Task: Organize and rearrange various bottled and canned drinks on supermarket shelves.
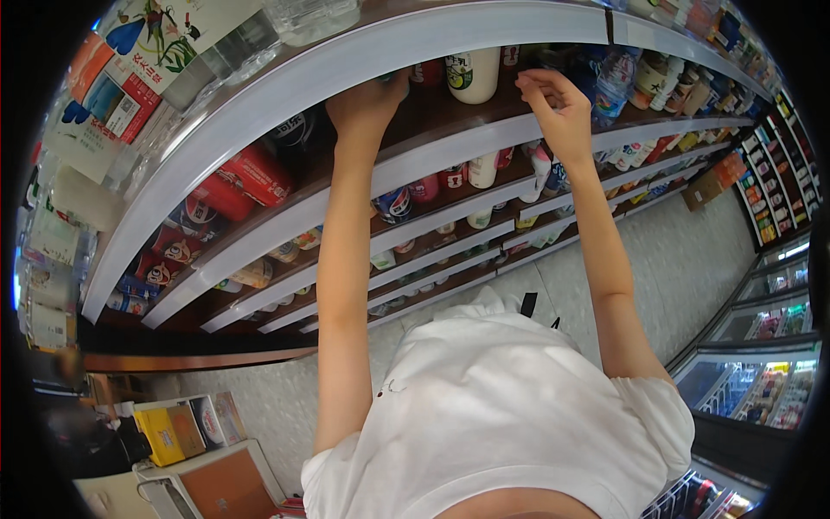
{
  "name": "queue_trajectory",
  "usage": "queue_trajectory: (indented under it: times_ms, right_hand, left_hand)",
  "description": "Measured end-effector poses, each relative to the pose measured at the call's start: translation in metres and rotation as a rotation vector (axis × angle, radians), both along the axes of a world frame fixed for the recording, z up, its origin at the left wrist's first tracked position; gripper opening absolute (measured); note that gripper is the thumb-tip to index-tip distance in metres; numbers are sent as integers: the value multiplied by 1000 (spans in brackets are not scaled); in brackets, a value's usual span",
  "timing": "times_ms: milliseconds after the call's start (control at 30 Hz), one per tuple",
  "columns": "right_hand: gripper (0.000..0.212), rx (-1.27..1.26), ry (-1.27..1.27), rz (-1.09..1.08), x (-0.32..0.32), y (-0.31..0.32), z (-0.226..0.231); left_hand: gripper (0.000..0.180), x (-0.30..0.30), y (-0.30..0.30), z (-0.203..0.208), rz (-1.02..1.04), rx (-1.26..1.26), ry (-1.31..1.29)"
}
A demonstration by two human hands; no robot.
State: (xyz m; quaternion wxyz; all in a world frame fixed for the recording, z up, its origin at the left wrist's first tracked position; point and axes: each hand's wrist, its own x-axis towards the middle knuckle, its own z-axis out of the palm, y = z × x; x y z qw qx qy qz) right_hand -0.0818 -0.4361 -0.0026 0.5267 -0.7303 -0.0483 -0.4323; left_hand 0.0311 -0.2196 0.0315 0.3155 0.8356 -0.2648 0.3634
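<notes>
My left hand (367, 105) reaches into the upper shelf, its fingers bent around something dark that the shadow and the shelf lip mostly hide. To its right stands a white bottle (474, 76) with a green and dark label, with a red can (426, 73) close by on its left. Beyond the bottle, my right hand (560, 105) hovers in front of the same shelf. Its fingers are curled in toward the thumb, and I see nothing between them. The bottle stands apart from both hands. A clear plastic bottle (616, 80) with a blue tint is right of my right hand.
Red cans (257, 176) fill the shelf left of my left arm. A pale shelf edge (363, 54) curves above both hands, and lower shelves hold more drinks. Grey floor (553, 281) lies below. Glass-door coolers (750, 381) line the right; a yellow box (162, 435) is at lower left.
</notes>
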Motion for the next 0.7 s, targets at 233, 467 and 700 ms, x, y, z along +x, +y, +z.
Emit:
queue_trajectory:
  times_ms: [233, 467, 700]
  right_hand:
    - [34, -119, -1, -47, 26, 8, 14]
    - [60, -371, 136, -182, 38, 15, 16]
    - [55, -476, 108, -195, 45, 31, 16]
  left_hand:
    - [51, -4, 15, -11, 95, 7, -160]
    - [68, -74, 39, -3, 346, -225, 63]
    - [77, -77, 59, -27, 573, -156, -313]
